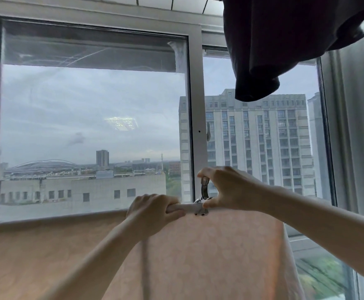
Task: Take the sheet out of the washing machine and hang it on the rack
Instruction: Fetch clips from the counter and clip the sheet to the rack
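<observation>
Left hand (155, 207): bare, no glove, ring or watch visible | Right hand (226, 188): bare, likewise unadorned | Forearms: both uncovered to frame edge, no sleeve in view

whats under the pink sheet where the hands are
The rack's pale bar shows between the left hand and right hand, with a metal clip above it. Elsewhere the pink sheet covers the bar.

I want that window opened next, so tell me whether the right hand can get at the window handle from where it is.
Probably yes. The right hand pinches a metal clip at the sheet, and the window handle sits above it on the frame with nothing between. It would have to let go first.
</observation>
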